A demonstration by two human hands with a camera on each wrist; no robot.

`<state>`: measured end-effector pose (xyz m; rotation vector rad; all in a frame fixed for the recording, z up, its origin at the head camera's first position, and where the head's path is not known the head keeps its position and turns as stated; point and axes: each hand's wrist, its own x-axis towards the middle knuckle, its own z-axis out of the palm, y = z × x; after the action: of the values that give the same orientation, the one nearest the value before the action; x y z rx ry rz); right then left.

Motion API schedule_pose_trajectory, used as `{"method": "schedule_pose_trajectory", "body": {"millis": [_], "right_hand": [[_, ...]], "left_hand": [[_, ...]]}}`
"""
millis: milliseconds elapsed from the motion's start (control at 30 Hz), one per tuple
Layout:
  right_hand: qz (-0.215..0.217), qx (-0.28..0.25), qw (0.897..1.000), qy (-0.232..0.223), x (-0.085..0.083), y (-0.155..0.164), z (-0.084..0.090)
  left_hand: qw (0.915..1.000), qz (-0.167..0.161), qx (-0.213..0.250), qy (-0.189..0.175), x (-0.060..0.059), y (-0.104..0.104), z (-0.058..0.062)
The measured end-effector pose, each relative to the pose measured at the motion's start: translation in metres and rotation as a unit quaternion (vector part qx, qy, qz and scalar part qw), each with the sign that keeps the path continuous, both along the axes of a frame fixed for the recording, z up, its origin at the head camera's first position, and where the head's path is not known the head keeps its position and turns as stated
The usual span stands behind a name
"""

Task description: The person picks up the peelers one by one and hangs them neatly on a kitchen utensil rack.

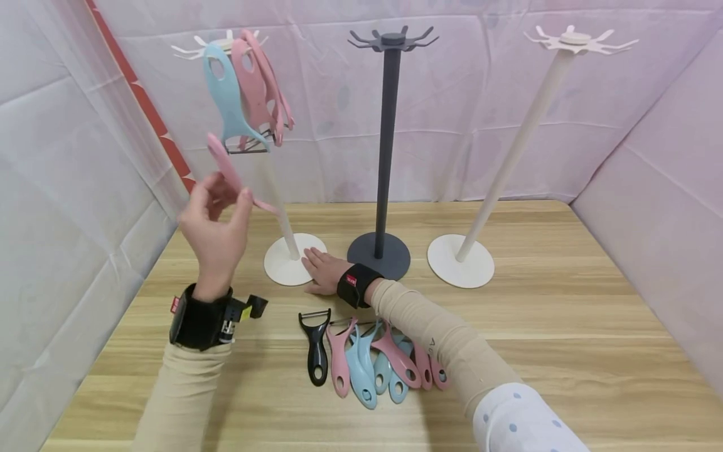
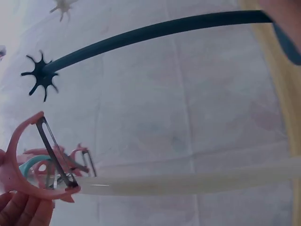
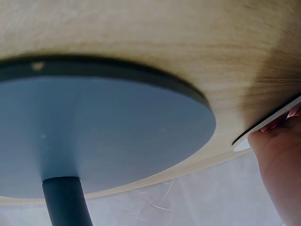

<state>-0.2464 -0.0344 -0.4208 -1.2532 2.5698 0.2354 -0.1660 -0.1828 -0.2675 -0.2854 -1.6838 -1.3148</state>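
My left hand point(image 1: 216, 229) pinches a pink peeler point(image 1: 224, 162) just below the peelers hung on the left white stand point(image 1: 275, 188). In the left wrist view the held peeler point(image 2: 18, 181) shows its metal blade, its handle cut off by the frame edge. A light blue peeler point(image 1: 224, 88) and pink peelers point(image 1: 251, 81) hang from that stand's hooks. My right hand point(image 1: 327, 274) rests on the stand's round white base point(image 1: 282, 263), fingers extended over its rim. The right wrist view shows that hand point(image 3: 280, 157) at the base's edge.
A dark grey stand point(image 1: 387, 144) rises in the middle, close by my right wrist. Another white stand point(image 1: 516, 144) leans in view at right. On the wooden table point(image 1: 565, 326) lie a black peeler point(image 1: 316, 351) and several pink and blue peelers point(image 1: 361, 370), partly behind my right forearm.
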Motion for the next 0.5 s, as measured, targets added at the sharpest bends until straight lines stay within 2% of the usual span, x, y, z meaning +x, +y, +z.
{"method": "schedule_pose_trajectory", "body": {"millis": [167, 500], "right_hand": [[0.004, 0.003, 1.0, 0.01, -0.001, 0.0, -0.002], [0.001, 0.001, 1.0, 0.001, -0.001, -0.003, -0.001]], "left_hand": [[0.9982, 0.054, 0.026, -0.006, -0.012, -0.005, 0.024], [0.9908, 0.113, 0.045, -0.058, -0.023, -0.011, 0.063]]}}
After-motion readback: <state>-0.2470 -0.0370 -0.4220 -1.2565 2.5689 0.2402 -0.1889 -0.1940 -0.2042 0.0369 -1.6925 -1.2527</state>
